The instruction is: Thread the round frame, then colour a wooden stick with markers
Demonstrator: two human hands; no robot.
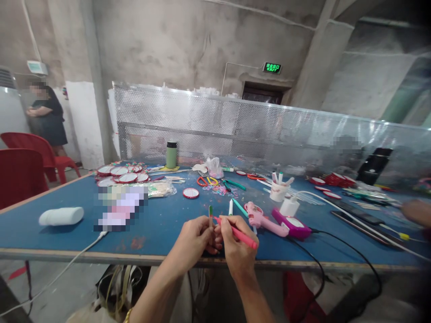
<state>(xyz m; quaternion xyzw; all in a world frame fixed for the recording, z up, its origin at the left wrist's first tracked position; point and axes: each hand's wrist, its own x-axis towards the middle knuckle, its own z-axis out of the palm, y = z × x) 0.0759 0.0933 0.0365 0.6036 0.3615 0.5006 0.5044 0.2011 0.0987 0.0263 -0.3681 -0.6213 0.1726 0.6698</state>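
1. While the left hand (197,237) holds a thin stick (211,211) upright between its thumb and fingers, the right hand (239,235) holds a pink-red marker (245,237) in a writing grip.
2. The fingers of the left hand are closed around the lower part of the stick; its upper end, which is green, rises free above them.
3. The fingers of the right hand are also closed, with the thumb and the index finger pressing on the marker; its rear end points toward the person and to the right.
4. The marker's tip is at the stick, just below the green part; whether it is touching, I cannot tell. Both things are above the near edge of the blue table (161,242), in front of the person.
5. Just beyond the right hand lie a white pen (230,207) and a teal pen (239,208).
6. To the right of this hand there is a pink glue gun (261,218), and next to it a purple box (296,231).
7. Behind the glue gun stands a white cup (278,194), in which several pens are standing.
8. Farther from the hands are a red-rimmed disc (191,193), teal-handled pliers (235,184) and a green bottle (171,156).
9. On the left side of the table, a white bottle (61,216) is lying down, well apart from the left hand.
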